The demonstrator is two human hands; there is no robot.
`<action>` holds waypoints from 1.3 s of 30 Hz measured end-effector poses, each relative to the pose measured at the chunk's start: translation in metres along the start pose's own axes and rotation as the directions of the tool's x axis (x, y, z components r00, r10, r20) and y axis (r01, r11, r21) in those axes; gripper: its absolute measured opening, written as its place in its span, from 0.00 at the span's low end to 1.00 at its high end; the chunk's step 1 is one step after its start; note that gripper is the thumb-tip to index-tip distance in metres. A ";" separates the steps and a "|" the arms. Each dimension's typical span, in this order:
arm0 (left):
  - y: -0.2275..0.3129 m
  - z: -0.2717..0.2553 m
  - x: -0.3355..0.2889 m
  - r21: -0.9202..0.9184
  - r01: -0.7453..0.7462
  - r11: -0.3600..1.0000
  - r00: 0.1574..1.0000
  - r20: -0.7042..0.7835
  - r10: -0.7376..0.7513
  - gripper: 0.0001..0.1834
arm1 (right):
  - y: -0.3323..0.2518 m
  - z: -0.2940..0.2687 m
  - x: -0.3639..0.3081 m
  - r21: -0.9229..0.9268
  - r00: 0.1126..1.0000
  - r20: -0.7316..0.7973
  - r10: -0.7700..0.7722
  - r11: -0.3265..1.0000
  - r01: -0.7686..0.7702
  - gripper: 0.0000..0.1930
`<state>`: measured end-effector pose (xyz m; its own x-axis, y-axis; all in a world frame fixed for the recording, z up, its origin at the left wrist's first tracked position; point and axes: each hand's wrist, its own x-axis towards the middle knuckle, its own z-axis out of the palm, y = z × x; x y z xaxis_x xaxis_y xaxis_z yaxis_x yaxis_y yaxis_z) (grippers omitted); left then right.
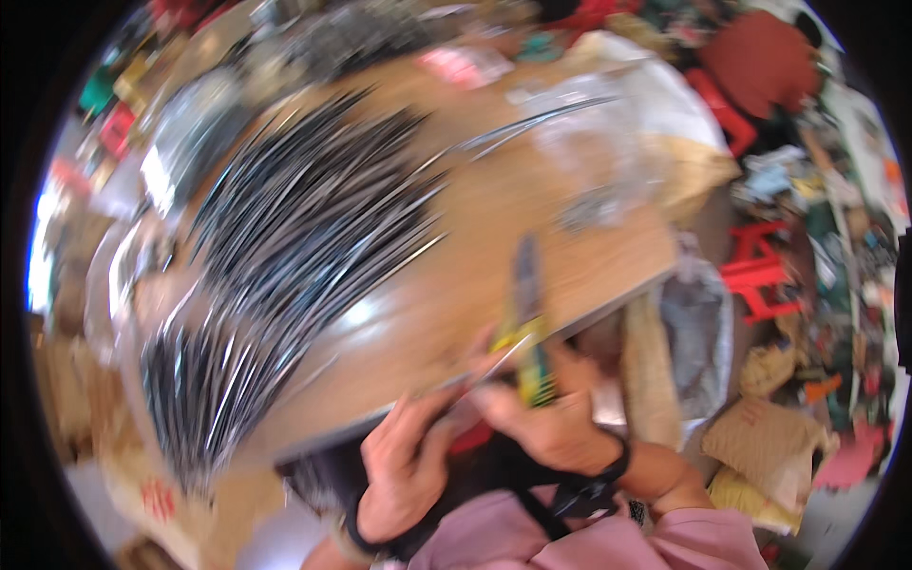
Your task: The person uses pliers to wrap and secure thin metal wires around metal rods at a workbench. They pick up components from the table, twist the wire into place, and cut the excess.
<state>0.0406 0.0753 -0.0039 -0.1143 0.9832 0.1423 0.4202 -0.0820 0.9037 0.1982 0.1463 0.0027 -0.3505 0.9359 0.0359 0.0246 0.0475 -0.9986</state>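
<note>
The picture is blurred by motion. My right hand (546, 423) grips a pair of pliers (527, 328) with yellow-green handles, its dark jaws pointing up over the wooden table (494, 237). My left hand (404, 465) pinches a thin silvery wire (470, 380) just left of the pliers' handles, at the table's near edge. A large fan of dark cut wires (285, 247) lies across the left half of the table.
Clear plastic bags (608, 142) lie at the table's far right. A red plastic stool (760, 275) and cardboard pieces (760, 437) sit on the cluttered floor at the right. A grey sack (698, 332) hangs by the table's right corner.
</note>
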 end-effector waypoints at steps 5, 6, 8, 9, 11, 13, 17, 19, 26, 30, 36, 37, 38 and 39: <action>-0.004 0.009 -0.014 0.117 0.148 0.982 0.988 -0.060 -0.141 0.10 | 0.014 -0.019 -0.001 0.362 0.990 0.072 0.125 0.921 -0.143 0.09; -0.012 0.006 -0.018 0.107 0.126 0.986 0.992 -0.036 -0.123 0.10 | 0.015 -0.024 -0.004 0.314 0.993 0.054 0.101 0.943 -0.113 0.09; -0.018 0.002 -0.023 0.123 0.104 0.987 0.994 0.021 -0.107 0.10 | 0.019 -0.032 -0.006 0.230 0.997 0.054 0.062 0.970 -0.073 0.08; -0.018 -0.001 -0.026 0.149 0.099 0.984 0.993 0.055 -0.108 0.11 | 0.022 -0.036 -0.007 0.214 0.993 0.098 0.060 0.974 -0.079 0.08; -0.013 -0.006 -0.025 0.207 0.012 0.978 0.994 0.103 -0.034 0.10 | 0.027 -0.043 -0.011 0.177 0.979 0.195 0.056 0.980 -0.092 0.07; -0.001 -0.010 -0.014 0.265 -0.151 0.952 0.983 0.139 0.117 0.07 | 0.030 -0.045 -0.010 0.117 0.968 0.247 0.044 0.990 -0.075 0.07; -0.005 -0.026 -0.014 0.268 0.053 0.962 0.992 0.094 -0.081 0.20 | 0.029 -0.056 -0.013 0.008 0.974 0.222 0.051 0.998 -0.055 0.06; -0.024 -0.066 0.010 0.400 -0.022 0.916 1.000 0.009 0.020 0.25 | 0.023 -0.075 -0.008 0.027 0.982 0.155 0.110 0.993 -0.116 0.07; -0.070 -0.099 0.061 0.771 -0.005 0.637 0.999 0.028 -0.026 0.11 | 0.020 -0.092 0.006 0.041 0.989 0.060 0.135 0.990 -0.138 0.09; -0.053 -0.082 0.067 0.786 -0.100 0.610 0.970 -0.060 0.237 0.07 | 0.020 -0.087 0.000 0.263 0.937 0.021 0.349 0.902 -0.342 0.09; -0.064 -0.101 0.075 0.744 -0.068 0.665 0.998 0.038 0.059 0.04 | 0.034 -0.088 -0.016 0.344 0.937 -0.025 0.348 0.884 -0.318 0.08; -0.064 -0.099 0.082 0.713 -0.074 0.698 0.997 0.049 0.056 0.03 | 0.039 -0.092 -0.021 0.351 0.940 -0.054 0.337 0.888 -0.298 0.08; -0.072 -0.099 0.091 0.708 -0.136 0.693 0.990 0.068 0.125 0.03 | 0.036 -0.094 -0.024 0.380 0.942 -0.090 0.324 0.885 -0.268 0.08; -0.065 -0.111 0.092 0.749 -0.139 0.648 0.990 0.090 0.108 0.03 | 0.031 -0.089 -0.023 0.425 0.945 -0.092 0.315 0.870 -0.249 0.07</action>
<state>-0.0974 0.1528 -0.0044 0.0135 0.9794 0.2017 0.9622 -0.0676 0.2638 0.2909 0.1572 -0.0257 -0.2371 0.9311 -0.2770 -0.2890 -0.3399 -0.8950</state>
